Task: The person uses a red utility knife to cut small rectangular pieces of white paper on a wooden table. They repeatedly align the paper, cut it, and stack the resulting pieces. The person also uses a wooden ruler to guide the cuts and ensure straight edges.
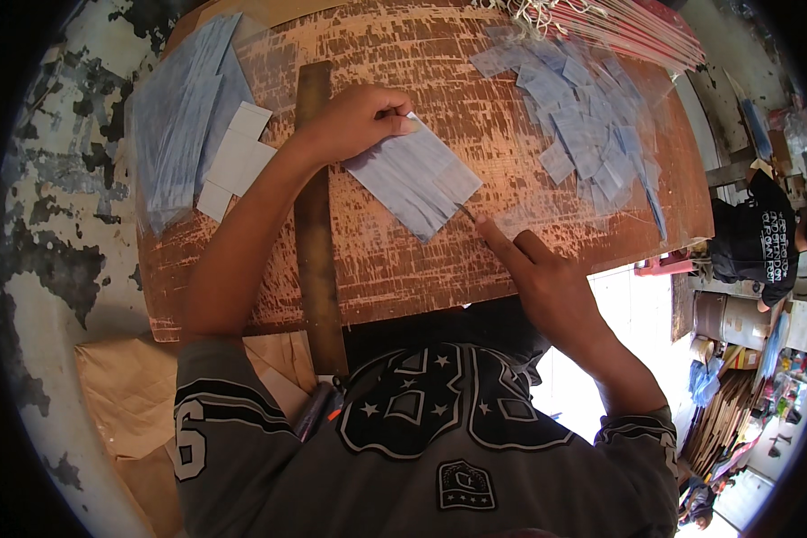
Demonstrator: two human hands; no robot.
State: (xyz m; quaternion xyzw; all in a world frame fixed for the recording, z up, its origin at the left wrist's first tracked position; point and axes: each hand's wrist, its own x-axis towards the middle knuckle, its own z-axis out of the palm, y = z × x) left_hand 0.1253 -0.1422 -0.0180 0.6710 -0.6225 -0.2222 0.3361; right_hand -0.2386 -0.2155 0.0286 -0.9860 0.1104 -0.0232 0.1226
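Note:
My left hand [363,121] pinches the far corner of a rectangular bluish translucent sheet [412,175], which looks like thin plastic. The sheet lies tilted over the scratched brown tabletop [403,54]. At its near right corner, my right hand [547,273] grips a thin dark blade-like tool [465,212], its tip touching or just beside the sheet's edge. Most of the tool is hidden by my fingers. Under my left wrist runs a long flat dark bar [318,242], like a wide ruler, reaching past the table's near edge.
Long bluish sheets [184,117] and white card pieces [238,157] lie at the left. A loose heap of small cut sheets [587,125] spreads at the right. Red and white sticks with strings [623,31] lie at the far right. Another person [758,233] is off to the right.

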